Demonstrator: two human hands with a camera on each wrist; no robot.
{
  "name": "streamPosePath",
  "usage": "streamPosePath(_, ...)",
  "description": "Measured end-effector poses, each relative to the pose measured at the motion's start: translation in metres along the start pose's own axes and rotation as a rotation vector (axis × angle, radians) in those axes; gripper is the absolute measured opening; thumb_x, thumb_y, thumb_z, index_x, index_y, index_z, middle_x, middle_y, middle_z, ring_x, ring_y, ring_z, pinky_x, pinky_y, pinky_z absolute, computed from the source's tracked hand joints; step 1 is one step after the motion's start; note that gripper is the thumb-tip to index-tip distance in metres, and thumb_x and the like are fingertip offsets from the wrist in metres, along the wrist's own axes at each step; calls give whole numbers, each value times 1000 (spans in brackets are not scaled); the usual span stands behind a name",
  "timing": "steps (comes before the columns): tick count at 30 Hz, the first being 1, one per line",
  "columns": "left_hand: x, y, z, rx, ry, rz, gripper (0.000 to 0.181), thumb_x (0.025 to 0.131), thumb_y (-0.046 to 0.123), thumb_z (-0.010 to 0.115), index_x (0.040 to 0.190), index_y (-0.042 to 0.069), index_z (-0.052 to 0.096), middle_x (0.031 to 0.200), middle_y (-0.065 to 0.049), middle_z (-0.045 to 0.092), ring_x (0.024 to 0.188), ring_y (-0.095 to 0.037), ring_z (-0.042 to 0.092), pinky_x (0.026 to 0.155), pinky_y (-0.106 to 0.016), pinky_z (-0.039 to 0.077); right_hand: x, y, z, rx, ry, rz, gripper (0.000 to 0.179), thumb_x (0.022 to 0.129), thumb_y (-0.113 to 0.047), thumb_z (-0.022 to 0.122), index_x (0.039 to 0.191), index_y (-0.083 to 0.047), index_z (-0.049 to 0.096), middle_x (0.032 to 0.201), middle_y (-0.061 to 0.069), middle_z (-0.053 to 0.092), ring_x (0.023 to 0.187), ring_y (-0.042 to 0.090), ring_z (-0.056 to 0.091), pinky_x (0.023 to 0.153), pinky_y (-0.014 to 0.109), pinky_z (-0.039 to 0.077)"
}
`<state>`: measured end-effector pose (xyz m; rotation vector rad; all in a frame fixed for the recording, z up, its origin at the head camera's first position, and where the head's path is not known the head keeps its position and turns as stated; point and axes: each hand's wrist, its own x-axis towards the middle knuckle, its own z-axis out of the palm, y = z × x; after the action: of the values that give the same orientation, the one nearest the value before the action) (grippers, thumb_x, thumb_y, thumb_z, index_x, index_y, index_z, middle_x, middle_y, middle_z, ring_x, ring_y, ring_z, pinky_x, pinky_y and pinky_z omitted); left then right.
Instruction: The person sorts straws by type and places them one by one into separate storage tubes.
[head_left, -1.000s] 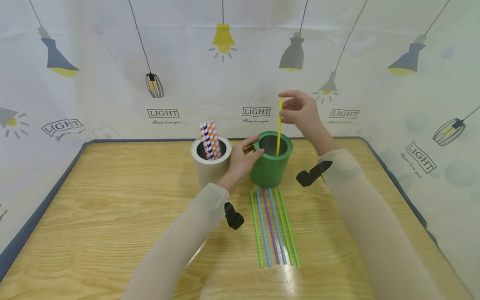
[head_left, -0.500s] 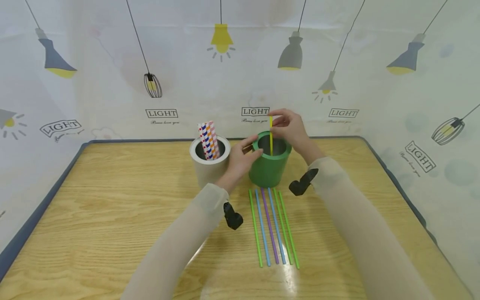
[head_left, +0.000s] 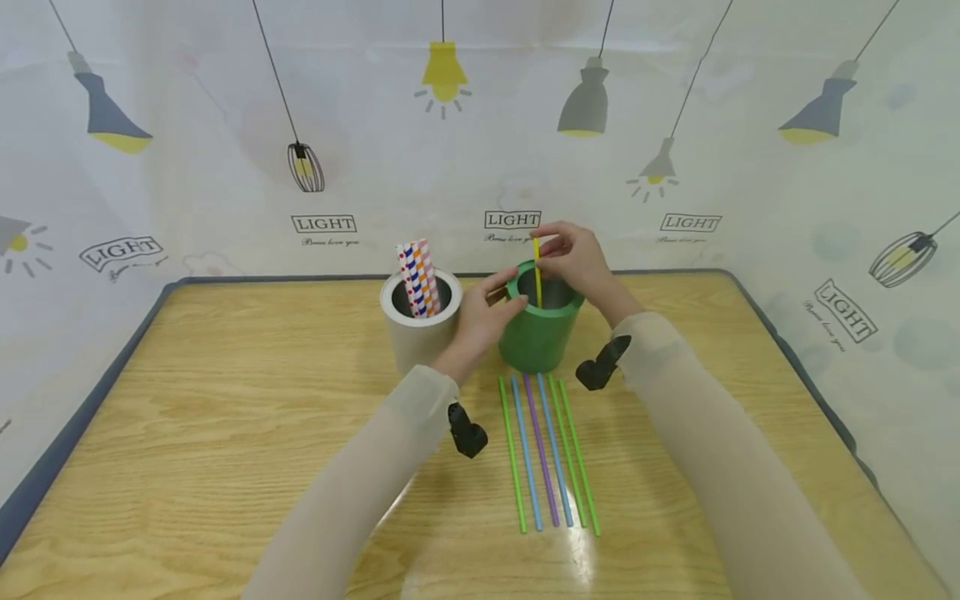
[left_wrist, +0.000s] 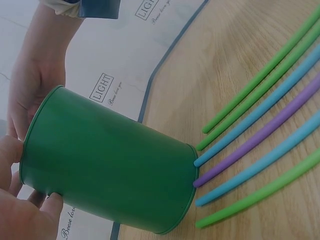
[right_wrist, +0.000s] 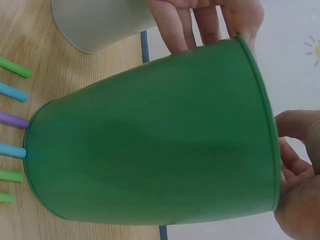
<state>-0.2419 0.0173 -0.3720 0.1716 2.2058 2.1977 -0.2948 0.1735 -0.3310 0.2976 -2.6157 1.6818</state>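
Head view: the right hand (head_left: 576,258) pinches a yellow stick (head_left: 538,287) near its top, the lower part inside the green bucket (head_left: 538,342); the left hand (head_left: 482,321) grips the bucket's rim, beside a white bucket (head_left: 422,343) of patterned straws (head_left: 420,283). Left wrist: six coloured sticks (left_wrist: 250,146) lie by the green base. Right wrist: the bucket's wall hides the yellow stick.
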Motion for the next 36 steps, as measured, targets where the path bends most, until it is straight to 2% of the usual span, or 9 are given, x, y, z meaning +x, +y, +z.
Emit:
streamPosePath(6,0,0,1,-2,-1,-14,45,84,3,64,127,9,55,134,-5,47,119,-24,47,91,-26,47,0,-4,-5,-7,-13,17,37,82,4,61,118,-4,59,94,16,58,83,26,61,65,31,57)
streamPosePath(14,-1,0,5,-27,-4,-26,46,83,1,64,127,9,55,134,-5,47,118,-23,48,89,-25,47,-11,-13,-25,4,-51,21,40,85,-1,60,124,-5,54,103,21,56,90,30,59,70,34,56)
streamPosePath(20,-1,0,5,-33,-9,-32,47,82,2,65,127,9,54,135,-5,46,119,-24,47,91,-27,47,-26,-12,-38,-36,-120,-2,39,84,-2,62,122,-3,55,101,20,58,89,34,60,70,35,56)
streamPosePath(25,-1,0,4,-29,-6,-41,48,82,3,65,128,11,54,135,-4,46,119,-23,47,90,-27,47,-43,-5,-47,-73,-164,-36,38,84,-3,63,121,-1,55,99,18,59,87,28,61,69,33,56)
streamPosePath(28,-1,0,4,-28,5,-33,47,82,2,66,127,10,54,134,-4,47,119,-23,47,89,-25,48,-54,-2,-52,-60,-173,-46,37,85,-4,62,121,0,54,100,19,58,87,26,61,69,35,56)
streamPosePath(33,-1,-1,4,-39,27,-25,46,82,2,66,126,9,56,132,-4,49,118,-23,48,88,-23,47,-72,7,-58,-79,-207,-42,38,88,-9,61,124,-1,53,103,19,57,86,20,60,68,40,56)
streamPosePath(36,-2,0,3,-38,30,-29,46,82,1,65,126,9,55,133,-4,49,119,-23,47,89,-23,47,-81,15,-59,-84,-219,-31,39,88,-11,61,125,-2,53,103,19,57,86,20,60,69,41,56)
